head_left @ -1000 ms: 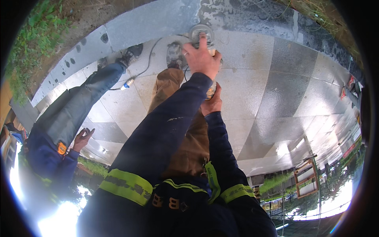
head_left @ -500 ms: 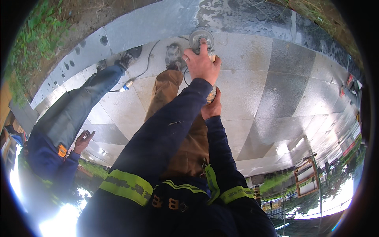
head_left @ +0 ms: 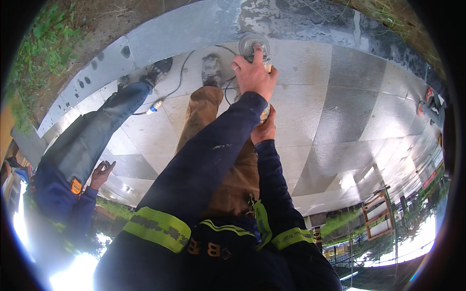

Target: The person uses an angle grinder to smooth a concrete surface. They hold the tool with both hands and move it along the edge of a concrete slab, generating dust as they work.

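Observation:
A dusty angle grinder (head_left: 246, 43) with a round grey head rests against the inner edge of the grey stone kerb (head_left: 184, 29). My left hand (head_left: 256, 81) is closed over its front body from above, with one finger stretched along the head. Behind it, my right hand (head_left: 265, 130) wraps round the rear of the body, nearer to me. The left forearm partly hides the middle of the tool. The disc's working face is out of sight.
A black cord (head_left: 182, 72) runs over the pale paving slabs (head_left: 296, 111) to a blue-and-white connector (head_left: 154, 107). My shoe (head_left: 211, 70) is just left of the grinder. Another person in jeans (head_left: 109, 114) stands at left, one hand (head_left: 102, 174) hanging. A wet, dark kerb stretch lies at right.
The grinder has slid a little to the right along the kerb, both my hands moving with it. The other person has barely moved.

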`<state>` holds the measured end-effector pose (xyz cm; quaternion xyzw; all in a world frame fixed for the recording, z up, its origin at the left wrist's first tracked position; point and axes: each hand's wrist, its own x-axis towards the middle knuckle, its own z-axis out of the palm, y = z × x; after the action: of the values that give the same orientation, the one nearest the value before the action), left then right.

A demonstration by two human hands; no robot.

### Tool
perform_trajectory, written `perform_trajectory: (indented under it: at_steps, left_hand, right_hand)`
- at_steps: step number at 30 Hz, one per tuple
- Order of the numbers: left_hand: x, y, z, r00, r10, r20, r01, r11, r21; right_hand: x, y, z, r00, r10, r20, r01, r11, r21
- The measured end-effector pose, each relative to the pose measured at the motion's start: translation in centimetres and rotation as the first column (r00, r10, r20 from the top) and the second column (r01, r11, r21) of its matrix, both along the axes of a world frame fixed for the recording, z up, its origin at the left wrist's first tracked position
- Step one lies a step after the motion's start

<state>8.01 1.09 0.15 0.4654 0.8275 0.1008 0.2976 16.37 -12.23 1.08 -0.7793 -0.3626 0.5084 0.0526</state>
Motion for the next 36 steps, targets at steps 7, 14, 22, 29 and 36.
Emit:
perform_trajectory:
  at_steps: [7, 14, 22, 29, 36]
  left_hand:
    - [-0.1, 0.5, -0.6, 0.998, 0.063, -0.03, -0.064, 0.998, -0.013]
    - [-0.4, 1.0, -0.4, 0.996, 0.033, -0.081, -0.028, 0.998, 0.058]
    - [-0.5, 0.4, -0.6, 0.997, 0.039, -0.071, -0.035, 0.998, 0.06]
    - [-1.8, 0.3, -0.1, 0.993, 0.075, -0.095, -0.074, 0.997, 0.011]
    - [-1.0, 1.3, -0.5, 0.996, 0.053, -0.078, -0.047, 0.995, 0.084]
  right_hand:
    - [-0.1, 0.4, -0.3, 0.996, 0.038, -0.078, -0.038, 0.999, 0.0]
    - [-0.5, 1.5, 0.1, 0.995, 0.013, -0.095, -0.012, 1.0, 0.01]
    - [-0.3, 0.9, 0.5, 0.997, 0.0, -0.078, -0.003, 0.999, -0.037]
    - [-1.4, 1.0, 0.6, 0.994, 0.079, -0.075, -0.08, 0.997, -0.02]
    - [-0.7, 2.4, 0.8, 0.995, 0.006, -0.103, -0.009, 1.0, -0.021]
